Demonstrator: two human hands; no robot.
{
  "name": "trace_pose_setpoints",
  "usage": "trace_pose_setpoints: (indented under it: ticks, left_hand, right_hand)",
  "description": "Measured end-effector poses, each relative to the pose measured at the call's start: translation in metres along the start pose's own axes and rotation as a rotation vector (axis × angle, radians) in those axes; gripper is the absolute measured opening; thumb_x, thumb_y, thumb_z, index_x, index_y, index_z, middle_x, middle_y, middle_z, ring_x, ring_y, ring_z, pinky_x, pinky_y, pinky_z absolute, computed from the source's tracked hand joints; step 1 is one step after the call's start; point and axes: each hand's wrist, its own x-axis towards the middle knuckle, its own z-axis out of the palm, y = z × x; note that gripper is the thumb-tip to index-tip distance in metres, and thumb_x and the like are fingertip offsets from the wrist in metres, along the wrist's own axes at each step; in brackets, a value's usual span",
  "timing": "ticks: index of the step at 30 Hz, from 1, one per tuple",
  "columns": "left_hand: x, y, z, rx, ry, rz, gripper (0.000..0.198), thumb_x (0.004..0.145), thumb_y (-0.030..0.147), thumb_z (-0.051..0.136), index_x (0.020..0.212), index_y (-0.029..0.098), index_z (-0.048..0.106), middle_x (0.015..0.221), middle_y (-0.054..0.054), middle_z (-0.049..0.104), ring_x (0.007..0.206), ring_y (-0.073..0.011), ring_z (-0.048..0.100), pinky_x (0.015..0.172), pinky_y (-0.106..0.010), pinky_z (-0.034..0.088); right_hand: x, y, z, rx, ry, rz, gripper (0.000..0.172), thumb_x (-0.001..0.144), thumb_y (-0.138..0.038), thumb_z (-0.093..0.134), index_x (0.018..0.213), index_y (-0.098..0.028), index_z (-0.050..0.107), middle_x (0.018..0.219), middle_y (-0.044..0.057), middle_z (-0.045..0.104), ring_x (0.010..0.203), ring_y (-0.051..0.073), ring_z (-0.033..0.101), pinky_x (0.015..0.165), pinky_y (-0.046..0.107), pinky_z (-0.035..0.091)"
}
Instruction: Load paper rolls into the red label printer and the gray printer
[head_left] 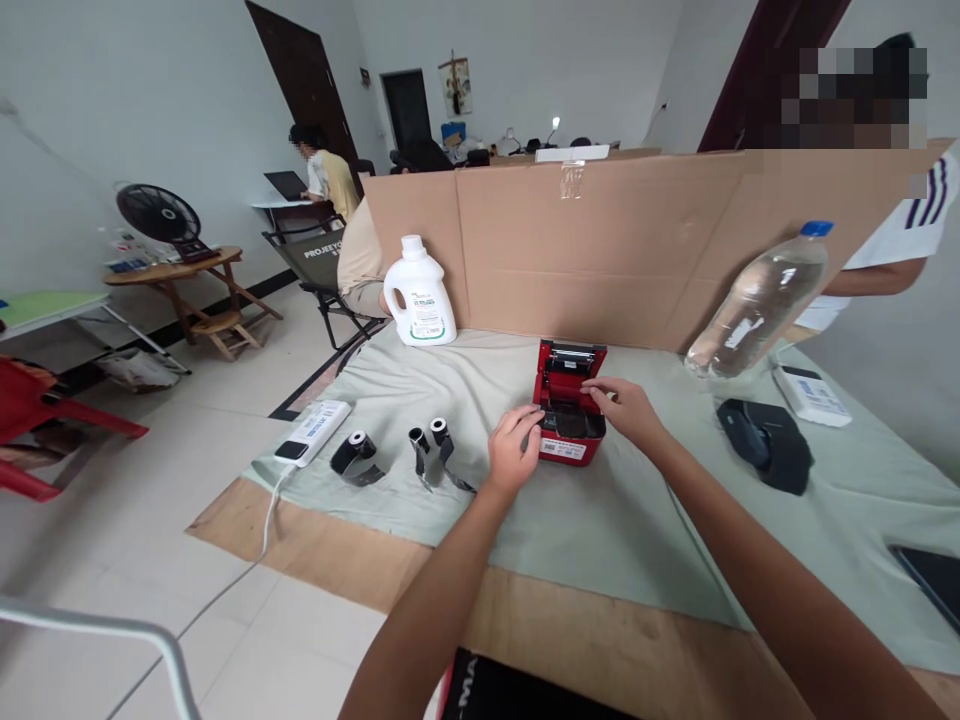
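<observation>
A red label printer (574, 455) stands on the green cloth with its lid (573, 360) raised and its dark inside showing. My left hand (516, 445) is curled at the printer's left front edge, fingertips touching the rim. On the other side my right hand (626, 408) reaches over the opening, thumb and fingers bent close together by the lid's right edge. Whatever may be between those fingertips is too small to make out. Left of the printer are a roll of black ribbon (358, 455) and two thin rolls, a dark core (418, 440) and a ribbon spool (440, 432), with loose strips.
A cardboard screen (585, 260) stands behind the cloth. Before it are a white jug (421, 295) and a leaning plastic bottle (765, 300). Power strips (313, 432) lie left and right (812, 393). A black object (765, 445) and phone (930, 583) lie right. People are beyond.
</observation>
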Motion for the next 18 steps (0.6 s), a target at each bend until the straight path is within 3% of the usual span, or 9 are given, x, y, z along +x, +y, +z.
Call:
trace_pose_setpoints:
  ticks: [4,8,10,13,15,18]
  left_hand:
    - [0.0,-0.002,0.001,-0.004,0.01,0.019,0.031,0.1,0.022,0.049,0.12,0.024,0.072,0.122,-0.01,0.071,0.114,-0.0223,0.066,0.104,-0.039,0.053]
    - [0.0,-0.004,0.002,0.005,0.029,0.043,0.029,0.1,0.021,0.049,0.119,0.023,0.071,0.121,-0.009,0.071,0.113,-0.0206,0.067,0.103,-0.037,0.054]
    - [0.0,-0.004,0.003,0.011,0.039,0.049,0.029,0.1,0.021,0.049,0.118,0.022,0.071,0.121,-0.008,0.071,0.113,-0.02,0.067,0.104,-0.036,0.054]
    - [0.001,-0.003,0.003,0.016,0.043,0.05,0.028,0.099,0.021,0.05,0.117,0.022,0.072,0.12,-0.008,0.071,0.112,-0.0199,0.067,0.103,-0.036,0.055]
    - [0.002,-0.002,0.003,0.016,0.044,0.045,0.028,0.099,0.021,0.05,0.116,0.022,0.072,0.12,-0.008,0.072,0.111,-0.0199,0.068,0.102,-0.037,0.056]
    - [0.003,0.0,0.002,0.032,0.034,0.028,0.028,0.098,0.021,0.05,0.116,0.022,0.071,0.12,-0.008,0.072,0.112,-0.0197,0.068,0.103,-0.036,0.056]
  right_hand:
    - [0.04,-0.01,0.006,-0.193,-0.332,-0.102,0.036,0.088,-0.014,0.048,0.103,-0.024,0.079,0.099,0.004,0.08,0.096,0.023,0.073,0.09,0.037,0.054]
    - [0.064,-0.03,0.02,-0.487,-0.733,-0.041,0.039,0.084,-0.01,0.056,0.115,-0.02,0.076,0.119,0.009,0.076,0.109,0.025,0.069,0.085,0.031,0.052]
    - [0.073,-0.041,0.026,-0.561,-0.863,-0.002,0.034,0.08,-0.011,0.061,0.109,-0.018,0.077,0.11,0.01,0.078,0.1,0.026,0.071,0.076,0.029,0.051]
    - [0.079,-0.053,0.031,-0.586,-0.946,0.009,0.017,0.073,-0.01,0.066,0.085,-0.016,0.075,0.087,0.009,0.076,0.08,0.024,0.07,0.067,0.028,0.048]
    - [0.079,-0.057,0.029,-0.601,-0.958,-0.003,0.013,0.072,-0.009,0.064,0.08,-0.015,0.072,0.084,0.009,0.074,0.078,0.023,0.068,0.066,0.029,0.047]
    - [0.068,-0.057,0.013,-0.525,-0.811,-0.074,0.013,0.073,-0.011,0.062,0.084,-0.016,0.067,0.089,0.009,0.073,0.08,0.022,0.066,0.068,0.028,0.046]
